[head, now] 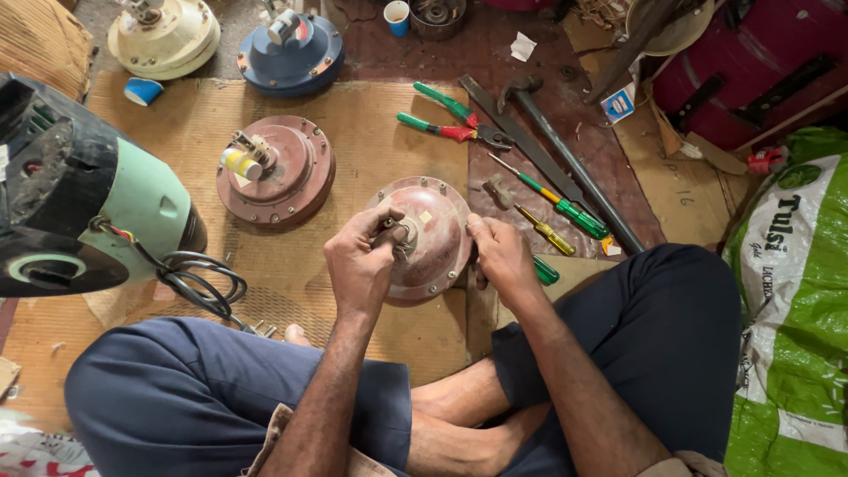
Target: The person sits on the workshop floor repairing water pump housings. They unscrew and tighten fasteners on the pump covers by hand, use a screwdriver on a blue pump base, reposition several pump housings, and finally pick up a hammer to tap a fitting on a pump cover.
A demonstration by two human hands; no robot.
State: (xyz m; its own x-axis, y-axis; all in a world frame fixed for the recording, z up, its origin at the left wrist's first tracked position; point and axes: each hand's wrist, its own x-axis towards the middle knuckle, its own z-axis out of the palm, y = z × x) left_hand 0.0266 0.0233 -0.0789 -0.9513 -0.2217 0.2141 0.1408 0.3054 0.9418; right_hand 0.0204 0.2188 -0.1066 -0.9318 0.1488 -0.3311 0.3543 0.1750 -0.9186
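From the head camera, looking down over crossed legs in dark blue trousers, a person sits on the floor with a round, reddish-brown fan motor housing point(430, 237) propped on a woven mat point(371, 132) just in front of the knees. The left hand point(359, 263) is closed around the stub and small wires at the centre of the housing, fingers pinched on them. The right hand point(502, 256) grips the housing's right rim, fingers curled over the edge.

To the left on the same mat lies a second reddish motor housing point(291, 181) with a yellow-and-white cylinder point(237, 162) on its shaft. Farther up are a blue motor housing point(291, 57) and a cream one point(168, 35), and a small blue cup point(141, 90) tipped on its side. At far left sits a pale green and black motor body point(106, 203) with a coil of black cable point(199, 281) beside it.

Right of the hands, tools lie on the red floor: green-handled pliers point(446, 119), a green-handled screwdriver point(565, 208), a yellow-handled one point(548, 231) and a long dark hammer point(565, 150).

At the right edge slumps a green-and-white printed sack point(791, 300), with a dark red drum point(751, 62) above it and a small blue-and-white carton point(619, 103) near the drum's foot.
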